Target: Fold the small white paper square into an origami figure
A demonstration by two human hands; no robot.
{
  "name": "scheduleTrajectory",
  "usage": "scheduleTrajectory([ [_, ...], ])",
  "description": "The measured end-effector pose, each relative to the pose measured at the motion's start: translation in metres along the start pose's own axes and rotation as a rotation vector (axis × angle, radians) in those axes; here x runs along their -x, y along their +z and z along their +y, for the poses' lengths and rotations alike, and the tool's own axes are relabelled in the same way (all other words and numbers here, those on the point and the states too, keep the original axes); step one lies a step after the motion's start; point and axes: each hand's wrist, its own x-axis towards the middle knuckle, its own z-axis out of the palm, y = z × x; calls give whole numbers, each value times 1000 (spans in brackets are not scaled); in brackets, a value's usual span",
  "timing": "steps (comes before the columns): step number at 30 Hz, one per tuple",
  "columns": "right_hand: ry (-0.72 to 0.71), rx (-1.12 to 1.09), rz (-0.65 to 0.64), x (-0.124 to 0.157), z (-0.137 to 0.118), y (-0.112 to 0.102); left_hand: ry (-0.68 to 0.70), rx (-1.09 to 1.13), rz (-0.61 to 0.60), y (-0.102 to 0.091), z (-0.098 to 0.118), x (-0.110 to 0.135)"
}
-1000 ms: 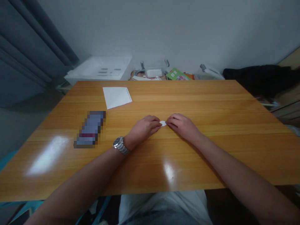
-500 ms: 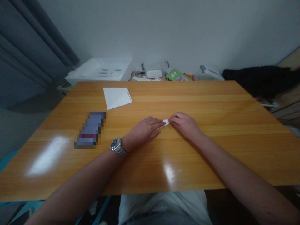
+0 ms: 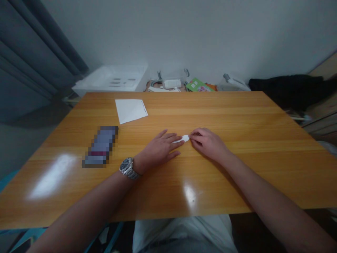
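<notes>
A small folded white paper piece (image 3: 184,138) lies near the middle of the wooden table (image 3: 237,116). My left hand (image 3: 160,149), with a metal watch (image 3: 128,168) on its wrist, lies flat with fingers stretched out, fingertips resting on the paper's left part. My right hand (image 3: 207,142) has its fingers curled and pinches the paper's right end. Most of the paper is hidden under the fingers.
A white notepad sheet (image 3: 131,110) lies at the table's far left. A blurred dark rectangular object (image 3: 100,146) sits left of my left hand. Beyond the far edge are a white box (image 3: 113,79), a green booklet (image 3: 198,85) and dark cloth (image 3: 286,88). A curtain (image 3: 31,59) hangs left.
My left hand has flattened from a pinch to stretched fingers and drawn back slightly toward me. The paper piece looks longer. The right hand keeps its pinch.
</notes>
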Motion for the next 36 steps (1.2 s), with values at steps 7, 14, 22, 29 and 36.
scheduleTrajectory([
  [7, -7, -11, -58, 1, -18, -1, -22, -16, -26, -2, 3, 1],
  [14, 3, -12, -244, 9, -27, 7, -30, -59, -3, -1, 8, 2],
  [22, 27, 8, -296, 13, -30, 7, -51, -170, 62, 5, 18, 3],
  [29, 35, 0, -275, 17, -29, 13, -34, -120, 46, -1, 16, 2],
  [36, 30, -2, -296, 16, -28, 10, -58, -98, 57, -3, 18, -1],
])
